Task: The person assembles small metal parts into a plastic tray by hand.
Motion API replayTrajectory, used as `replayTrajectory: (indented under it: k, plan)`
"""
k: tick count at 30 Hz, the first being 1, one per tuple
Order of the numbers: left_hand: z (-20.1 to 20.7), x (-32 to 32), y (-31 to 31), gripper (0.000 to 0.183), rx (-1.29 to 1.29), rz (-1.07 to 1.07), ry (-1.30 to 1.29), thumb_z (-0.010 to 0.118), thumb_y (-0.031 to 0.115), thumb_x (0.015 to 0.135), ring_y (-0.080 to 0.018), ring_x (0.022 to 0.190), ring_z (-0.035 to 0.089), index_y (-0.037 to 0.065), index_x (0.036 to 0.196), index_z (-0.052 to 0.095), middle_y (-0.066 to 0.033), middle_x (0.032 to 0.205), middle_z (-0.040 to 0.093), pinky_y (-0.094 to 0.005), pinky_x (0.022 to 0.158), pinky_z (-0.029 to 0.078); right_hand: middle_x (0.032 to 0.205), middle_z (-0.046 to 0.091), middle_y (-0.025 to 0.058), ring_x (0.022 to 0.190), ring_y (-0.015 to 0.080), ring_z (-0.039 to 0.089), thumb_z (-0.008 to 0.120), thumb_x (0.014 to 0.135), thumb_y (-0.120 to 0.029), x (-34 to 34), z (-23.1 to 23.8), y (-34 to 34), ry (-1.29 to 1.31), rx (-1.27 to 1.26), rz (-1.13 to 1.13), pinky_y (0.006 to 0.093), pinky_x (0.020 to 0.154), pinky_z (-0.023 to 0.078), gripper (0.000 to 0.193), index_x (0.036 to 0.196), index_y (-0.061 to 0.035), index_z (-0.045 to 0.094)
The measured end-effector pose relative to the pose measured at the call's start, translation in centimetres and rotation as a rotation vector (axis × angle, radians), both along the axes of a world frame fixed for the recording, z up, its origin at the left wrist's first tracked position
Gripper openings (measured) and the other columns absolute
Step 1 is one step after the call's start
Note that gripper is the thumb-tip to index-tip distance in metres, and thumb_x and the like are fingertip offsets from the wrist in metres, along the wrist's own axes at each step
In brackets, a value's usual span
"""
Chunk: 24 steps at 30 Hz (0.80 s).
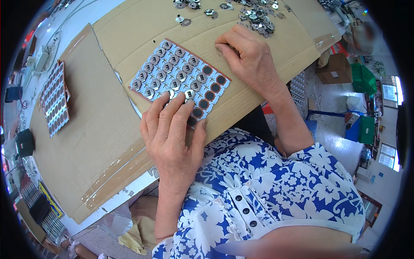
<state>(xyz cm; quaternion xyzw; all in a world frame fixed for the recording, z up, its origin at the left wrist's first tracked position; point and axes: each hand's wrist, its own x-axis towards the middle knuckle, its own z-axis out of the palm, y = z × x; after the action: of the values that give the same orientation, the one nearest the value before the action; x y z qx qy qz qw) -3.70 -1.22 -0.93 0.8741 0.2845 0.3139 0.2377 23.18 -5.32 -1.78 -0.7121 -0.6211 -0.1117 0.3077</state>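
A flat white board [202, 92] with dark-marked, round silver metal discs [174, 59] lies at eleven o'clock. The left hand [171, 136] rests spread fingers there; the right hand [253, 59] curls its fingers, maybe empty, can't tell.

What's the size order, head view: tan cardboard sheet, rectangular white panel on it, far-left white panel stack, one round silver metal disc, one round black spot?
Tan cardboard sheet
Rectangular white panel
White panel stack
Round silver disc, round black spot: too alike to rank

Open cardboard [202, 41] separates the sheet [209, 96] and disc pile [258, 20].
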Motion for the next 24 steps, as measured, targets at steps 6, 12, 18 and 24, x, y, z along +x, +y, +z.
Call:
replayTrajectory:
  k: [6, 12, 18, 24]
  plan:
    - [0.3, -0.3, 0.0, 0.042, -0.045, 0.005, 0.022, 0.090, 0.003, 0.083, -0.0382, 0.144, 0.064, 0.004, 0.123, 0.080, -0.0120, 0.139, 0.079, -0.0517, 0.122, 0.044, 0.095, 0.077, 0.0116, 0.083, 0.0225, 0.076, 0.075, 0.101, -0.004, -2.5, 2.8, -1.1, 1.030, -0.276, 0.154, 0.0363, 0.077, 0.059, 0.017, 0.117, -0.0010, 0.080]
    - [0.3, -0.3, 0.0, 0.042, -0.038, 0.000, 0.026, 0.091, 0.004, 0.083, -0.0381, 0.144, 0.064, 0.004, 0.123, 0.080, -0.0120, 0.139, 0.079, -0.0517, 0.122, 0.044, 0.093, 0.076, 0.0113, 0.085, 0.0201, 0.073, 0.073, 0.101, -0.002, -1.5, 2.5, -0.4, 0.574, -0.231, 0.305, 0.0341, 0.077, 0.056, 0.012, 0.110, 0.0013, 0.081]
    - [-0.1, -0.3, 0.0, 0.043, -0.003, -0.001, -0.004, 0.091, 0.007, 0.081, -0.0367, 0.139, 0.066, 0.004, 0.123, 0.080, -0.0120, 0.134, 0.078, -0.0543, 0.117, 0.046, 0.090, 0.074, 0.0116, 0.084, 0.0207, 0.073, 0.074, 0.100, -0.002, -1.1, 3.4, 0.2, 0.427, -0.304, 0.403, 0.0359, 0.076, 0.056, 0.009, 0.106, 0.0016, 0.080]
    - [0.2, -0.2, 0.0, 0.043, -0.026, 0.001, 0.015, 0.092, 0.006, 0.082, -0.0372, 0.142, 0.065, 0.004, 0.124, 0.079, -0.0117, 0.137, 0.078, -0.0528, 0.119, 0.045, 0.092, 0.073, 0.0120, 0.083, 0.0237, 0.073, 0.078, 0.098, -0.002, -2.4, 2.6, -0.8, 0.601, -0.309, 0.205, 0.0375, 0.074, 0.056, 0.010, 0.108, -0.0005, 0.079]
